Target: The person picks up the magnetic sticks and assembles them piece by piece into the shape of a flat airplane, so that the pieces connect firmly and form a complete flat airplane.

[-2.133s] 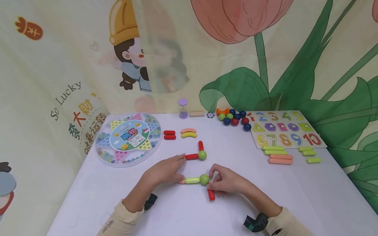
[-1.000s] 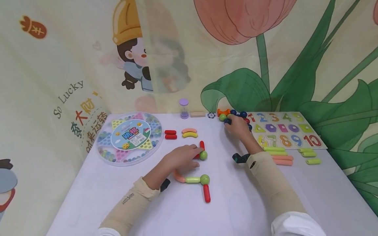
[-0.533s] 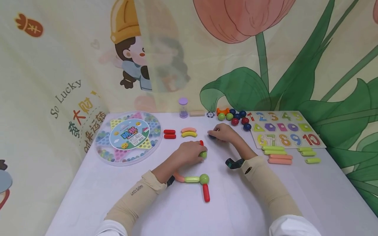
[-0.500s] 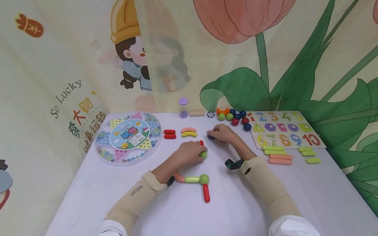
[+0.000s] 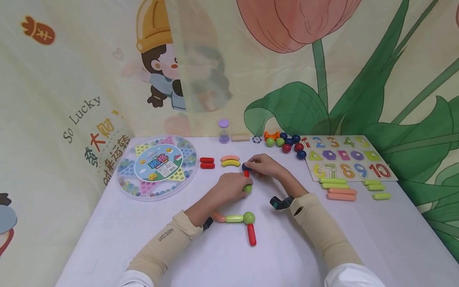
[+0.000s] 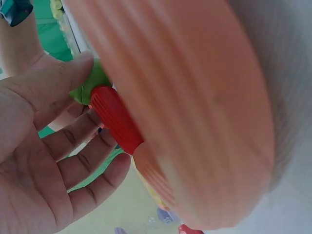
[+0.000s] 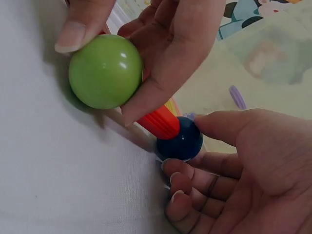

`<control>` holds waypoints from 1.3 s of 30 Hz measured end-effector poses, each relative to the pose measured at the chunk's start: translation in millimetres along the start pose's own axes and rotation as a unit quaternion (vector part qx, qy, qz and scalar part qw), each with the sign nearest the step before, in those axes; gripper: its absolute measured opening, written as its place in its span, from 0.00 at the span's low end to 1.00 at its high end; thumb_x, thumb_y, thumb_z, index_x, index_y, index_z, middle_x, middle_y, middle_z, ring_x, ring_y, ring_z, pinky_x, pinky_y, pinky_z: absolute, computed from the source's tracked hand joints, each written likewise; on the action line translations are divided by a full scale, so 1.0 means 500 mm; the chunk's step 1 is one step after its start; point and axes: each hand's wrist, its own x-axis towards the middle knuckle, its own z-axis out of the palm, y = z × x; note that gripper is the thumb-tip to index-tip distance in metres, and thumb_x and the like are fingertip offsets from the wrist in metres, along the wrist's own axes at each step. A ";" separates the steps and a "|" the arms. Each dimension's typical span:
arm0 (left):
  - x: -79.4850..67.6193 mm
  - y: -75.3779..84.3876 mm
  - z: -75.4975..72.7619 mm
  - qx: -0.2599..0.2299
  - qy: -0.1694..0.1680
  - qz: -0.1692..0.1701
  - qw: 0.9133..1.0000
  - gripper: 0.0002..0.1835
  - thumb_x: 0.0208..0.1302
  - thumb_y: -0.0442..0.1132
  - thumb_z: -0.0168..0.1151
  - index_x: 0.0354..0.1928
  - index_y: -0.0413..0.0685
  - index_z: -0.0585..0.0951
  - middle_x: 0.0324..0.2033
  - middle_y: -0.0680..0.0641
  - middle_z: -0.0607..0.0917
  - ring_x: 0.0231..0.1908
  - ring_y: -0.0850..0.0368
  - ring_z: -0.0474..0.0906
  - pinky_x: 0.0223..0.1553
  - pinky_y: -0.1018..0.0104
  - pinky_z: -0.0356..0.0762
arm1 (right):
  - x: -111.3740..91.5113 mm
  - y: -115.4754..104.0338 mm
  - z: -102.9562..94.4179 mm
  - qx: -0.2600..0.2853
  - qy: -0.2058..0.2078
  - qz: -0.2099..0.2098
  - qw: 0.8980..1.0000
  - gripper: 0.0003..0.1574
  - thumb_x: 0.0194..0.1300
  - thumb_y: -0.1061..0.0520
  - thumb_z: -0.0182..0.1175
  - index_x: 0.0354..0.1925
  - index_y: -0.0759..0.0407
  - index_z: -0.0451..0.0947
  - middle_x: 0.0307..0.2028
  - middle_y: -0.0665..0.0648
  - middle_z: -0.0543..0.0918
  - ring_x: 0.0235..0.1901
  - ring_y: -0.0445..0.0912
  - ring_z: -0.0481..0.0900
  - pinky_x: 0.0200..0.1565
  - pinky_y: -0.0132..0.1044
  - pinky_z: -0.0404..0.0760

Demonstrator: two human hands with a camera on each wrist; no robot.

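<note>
My left hand (image 5: 231, 188) holds a green ball (image 7: 105, 71) between thumb and finger, low over the white cloth. Two red rods join this ball; one (image 6: 114, 119) runs under the left hand. The other red rod (image 7: 161, 122) points away from me, its far end against a dark blue ball (image 7: 181, 140). My right hand (image 5: 264, 165) pinches that blue ball with thumb and fingertips. Closer to me lies a second joined piece: a pink curved rod (image 5: 218, 217), a light green rod (image 5: 234, 219), a green ball (image 5: 249, 217) and a red rod (image 5: 252, 234).
Loose red rods (image 5: 207, 163) and a yellow curved rod (image 5: 230, 163) lie behind the left hand. A round marble game board (image 5: 191, 175) is at left. Several balls (image 5: 286, 148), a number board (image 5: 311, 169) and green rods (image 5: 334, 185) sit at right. An hourglass (image 5: 224, 131) stands at the back.
The left hand moved from the near piece to the far green ball and took hold. The right hand let go of the near red rod, fetched a blue ball and brought it to the far rod's end.
</note>
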 end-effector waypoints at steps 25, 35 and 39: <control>-0.147 0.018 0.028 -0.132 0.012 0.131 0.983 0.21 0.51 0.47 0.67 0.49 0.64 0.78 0.42 0.59 0.76 0.44 0.65 0.69 0.43 0.71 0.71 | -0.135 0.109 -0.134 -0.269 0.166 0.068 0.946 0.19 0.59 0.57 0.55 0.46 0.70 0.72 0.38 0.67 0.72 0.36 0.57 0.70 0.40 0.52 0.73; -0.136 0.032 0.041 -0.130 0.004 0.122 0.984 0.23 0.54 0.35 0.64 0.51 0.65 0.76 0.34 0.61 0.75 0.30 0.68 0.68 0.32 0.76 0.68 | -0.271 0.072 0.057 -0.173 -0.020 -0.129 0.976 0.20 0.46 0.37 0.66 0.35 0.43 0.75 0.30 0.41 0.75 0.32 0.40 0.71 0.35 0.32 0.75; -0.131 0.026 0.041 -0.144 0.004 0.121 0.982 0.22 0.54 0.33 0.62 0.50 0.64 0.78 0.33 0.63 0.76 0.31 0.69 0.68 0.34 0.75 0.68 | -0.334 0.083 0.125 -0.148 -0.015 -0.180 0.972 0.24 0.43 0.31 0.64 0.35 0.39 0.73 0.29 0.36 0.74 0.31 0.35 0.71 0.35 0.30 0.75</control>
